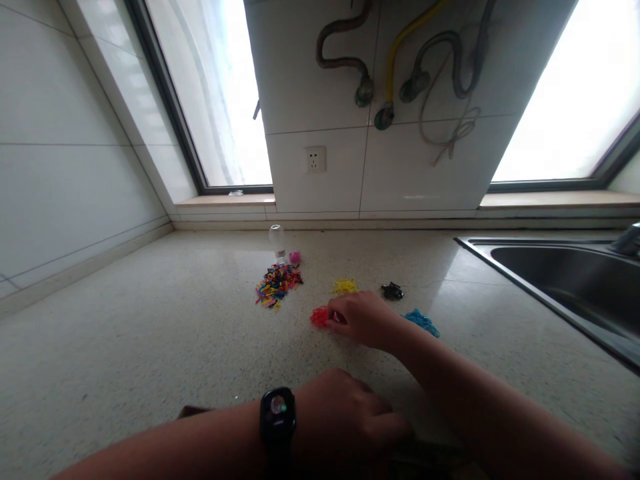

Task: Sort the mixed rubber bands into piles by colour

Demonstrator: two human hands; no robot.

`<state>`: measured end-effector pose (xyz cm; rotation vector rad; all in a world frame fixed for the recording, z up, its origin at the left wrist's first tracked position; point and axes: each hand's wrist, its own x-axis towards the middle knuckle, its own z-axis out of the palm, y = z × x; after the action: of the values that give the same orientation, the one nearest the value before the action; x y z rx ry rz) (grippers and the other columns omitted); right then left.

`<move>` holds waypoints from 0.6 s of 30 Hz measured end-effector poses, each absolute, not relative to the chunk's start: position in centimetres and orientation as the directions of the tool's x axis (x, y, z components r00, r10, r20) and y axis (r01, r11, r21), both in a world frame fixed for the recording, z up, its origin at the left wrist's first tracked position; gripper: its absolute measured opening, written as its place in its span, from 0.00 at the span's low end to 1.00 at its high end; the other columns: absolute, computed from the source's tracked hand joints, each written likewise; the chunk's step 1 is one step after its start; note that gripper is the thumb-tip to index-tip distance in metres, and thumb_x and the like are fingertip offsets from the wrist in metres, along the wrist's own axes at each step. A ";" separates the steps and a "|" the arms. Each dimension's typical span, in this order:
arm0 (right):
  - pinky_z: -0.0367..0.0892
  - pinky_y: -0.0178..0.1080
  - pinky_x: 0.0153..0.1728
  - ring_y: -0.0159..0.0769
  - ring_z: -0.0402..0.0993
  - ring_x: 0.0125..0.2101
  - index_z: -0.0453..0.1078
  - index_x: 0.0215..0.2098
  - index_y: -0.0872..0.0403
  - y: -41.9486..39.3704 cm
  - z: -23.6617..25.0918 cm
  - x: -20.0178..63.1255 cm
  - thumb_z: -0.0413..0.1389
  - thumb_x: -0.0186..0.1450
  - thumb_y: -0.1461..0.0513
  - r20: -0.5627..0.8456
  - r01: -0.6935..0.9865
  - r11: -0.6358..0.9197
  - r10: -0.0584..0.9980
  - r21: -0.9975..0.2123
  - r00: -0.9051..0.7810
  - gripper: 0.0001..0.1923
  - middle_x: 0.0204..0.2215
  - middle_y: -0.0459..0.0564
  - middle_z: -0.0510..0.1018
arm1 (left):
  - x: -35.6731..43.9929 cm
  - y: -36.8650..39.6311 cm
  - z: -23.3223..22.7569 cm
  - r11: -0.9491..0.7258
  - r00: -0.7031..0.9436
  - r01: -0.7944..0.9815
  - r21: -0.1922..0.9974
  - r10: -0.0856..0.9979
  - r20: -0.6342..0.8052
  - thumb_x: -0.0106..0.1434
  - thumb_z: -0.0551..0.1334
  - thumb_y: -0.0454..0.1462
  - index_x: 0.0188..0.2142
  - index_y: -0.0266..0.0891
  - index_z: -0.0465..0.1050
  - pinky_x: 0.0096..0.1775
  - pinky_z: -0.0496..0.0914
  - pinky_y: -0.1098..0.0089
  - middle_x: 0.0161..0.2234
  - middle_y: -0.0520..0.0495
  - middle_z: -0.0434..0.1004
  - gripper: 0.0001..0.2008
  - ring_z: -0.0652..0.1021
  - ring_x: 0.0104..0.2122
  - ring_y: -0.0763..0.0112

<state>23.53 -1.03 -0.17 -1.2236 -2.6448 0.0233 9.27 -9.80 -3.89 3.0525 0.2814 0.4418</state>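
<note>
My right hand (pixel 363 319) reaches over the counter with its thumb and fingers pinched together at the red rubber bands (pixel 319 317), touching the right side of that small heap. A bit of red shows at the fingertips. My left hand (pixel 350 417), below a black watch (pixel 278 415), is low and close to me with its fingers curled; whatever lies in them is hidden and dark. Yellow rubber bands (pixel 345 286) lie behind my right hand. Black rubber bands (pixel 392 291) and blue rubber bands (pixel 423 322) are to its right. Farther left is a mixed-colour pile of rubber bands (pixel 278 285).
Behind the mixed pile are a clear bottle (pixel 277 243) and a pink cap (pixel 295 257). A steel sink (pixel 565 280) is set into the speckled counter (pixel 150 333) on the right. Hoses and a socket (pixel 315 159) are on the tiled wall between two windows.
</note>
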 end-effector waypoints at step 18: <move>0.58 0.36 0.26 0.34 0.70 0.23 0.75 0.33 0.52 4.6 0.5 38.0 0.53 0.64 0.52 0.500 0.860 0.283 0.865 -0.425 -0.038 0.14 0.23 0.48 0.77 | 9.0 -9.9 -3.7 -0.980 0.952 0.184 0.075 0.197 0.233 0.68 0.58 0.42 0.51 0.42 0.68 0.24 0.64 0.67 0.32 0.53 0.77 0.14 0.76 0.29 0.70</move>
<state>37.98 4.64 0.49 -1.5505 -1.8660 0.0097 9.01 -9.87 -3.67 3.0517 0.2976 0.3724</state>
